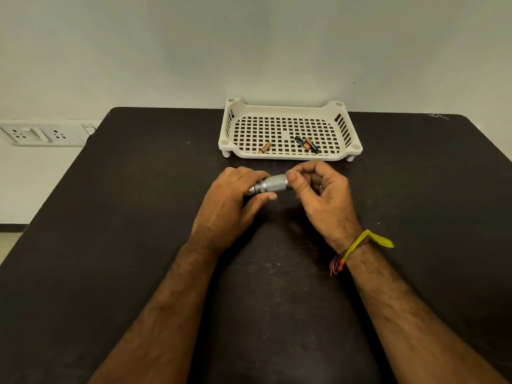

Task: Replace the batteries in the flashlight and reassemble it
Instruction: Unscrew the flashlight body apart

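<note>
A silver knurled flashlight (273,185) lies horizontal just above the dark table, held at both ends. My left hand (231,202) wraps its left part, thumb underneath. My right hand (321,189) pinches the right end between thumb and fingers; that end is hidden by the fingers. Behind them a cream perforated tray (288,112) holds a copper-coloured battery (264,148) at the left and two black-and-copper batteries (307,144) crossing each other at the right.
The dark table (138,217) reaches a pale wall at the back. Its left edge runs diagonally, with white wall sockets (41,133) beyond it. A yellow and red thread band (357,249) circles my right wrist.
</note>
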